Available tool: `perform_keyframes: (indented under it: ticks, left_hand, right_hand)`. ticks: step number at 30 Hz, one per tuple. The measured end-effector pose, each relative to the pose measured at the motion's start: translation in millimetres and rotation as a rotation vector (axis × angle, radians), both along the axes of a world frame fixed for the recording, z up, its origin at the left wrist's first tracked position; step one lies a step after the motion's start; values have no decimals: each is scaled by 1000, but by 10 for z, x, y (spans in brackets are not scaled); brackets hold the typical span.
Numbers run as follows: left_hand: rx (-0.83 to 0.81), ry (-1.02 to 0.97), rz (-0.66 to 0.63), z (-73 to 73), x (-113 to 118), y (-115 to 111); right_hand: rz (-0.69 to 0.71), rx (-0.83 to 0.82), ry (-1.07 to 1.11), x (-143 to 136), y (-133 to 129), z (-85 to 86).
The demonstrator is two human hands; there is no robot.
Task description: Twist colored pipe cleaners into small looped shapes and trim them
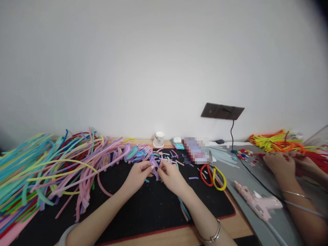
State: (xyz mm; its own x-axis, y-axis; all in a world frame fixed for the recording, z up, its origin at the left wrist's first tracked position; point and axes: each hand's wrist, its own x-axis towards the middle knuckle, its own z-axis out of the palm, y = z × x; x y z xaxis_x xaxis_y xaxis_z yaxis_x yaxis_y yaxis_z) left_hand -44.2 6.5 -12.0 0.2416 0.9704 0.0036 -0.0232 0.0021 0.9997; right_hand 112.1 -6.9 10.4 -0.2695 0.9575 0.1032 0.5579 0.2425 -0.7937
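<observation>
Over the black mat (128,215), my left hand (139,174) pinches a purple pipe cleaner (154,165) that is bent into a loop. My right hand (171,176) closes on the other side of the same piece, so the two hands nearly meet. Something pale shows at the middle of the loop, too small to name. Just behind my hands lies a row of looped pastel pipe cleaners (138,153). Short cut bits (174,154) are scattered to the right, and a few long strands hang partly hidden under my right forearm.
Long pipe cleaners (51,167) are heaped at left. A paper cup (159,139) stands by the wall. Scissors (212,177) with red and yellow handles lie at right, near a pink glue gun (257,201). A co-worker's hands (282,164) work at far right beside orange and yellow pipe cleaners (274,140).
</observation>
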Motion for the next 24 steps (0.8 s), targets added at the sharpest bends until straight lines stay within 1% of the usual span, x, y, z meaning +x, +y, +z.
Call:
perform_keyframes:
  ticks: [2, 3, 5, 8, 10, 14, 16, 20, 24]
  left_hand:
    - [36, 31, -43, 5, 3, 0]
    - [49, 38, -66, 14, 5, -3]
    - [60, 50, -102, 39, 5, -14]
    - [52, 74, -115, 63, -4, -24]
    - [38, 91, -115, 52, -13, -20]
    - [46, 140, -137, -1, -9, -13]
    - [40, 144, -116, -14, 5, -21]
    - [16, 135, -31, -25, 28, -42]
    - [24, 120, -54, -37, 23, -48]
  right_hand:
    - [41, 66, -64, 46, 22, 14]
    - [59, 65, -57, 62, 30, 10]
    - [79, 11, -1, 77, 41, -18]
    - [59, -103, 83, 75, 44, -71]
    - [42, -126, 99, 72, 45, -89]
    - [35, 10, 86, 72, 58, -88]
    - [28, 48, 86, 70, 72, -98]
    - [-20, 24, 149, 66, 104, -157]
    - [17, 7, 228, 78, 120, -205]
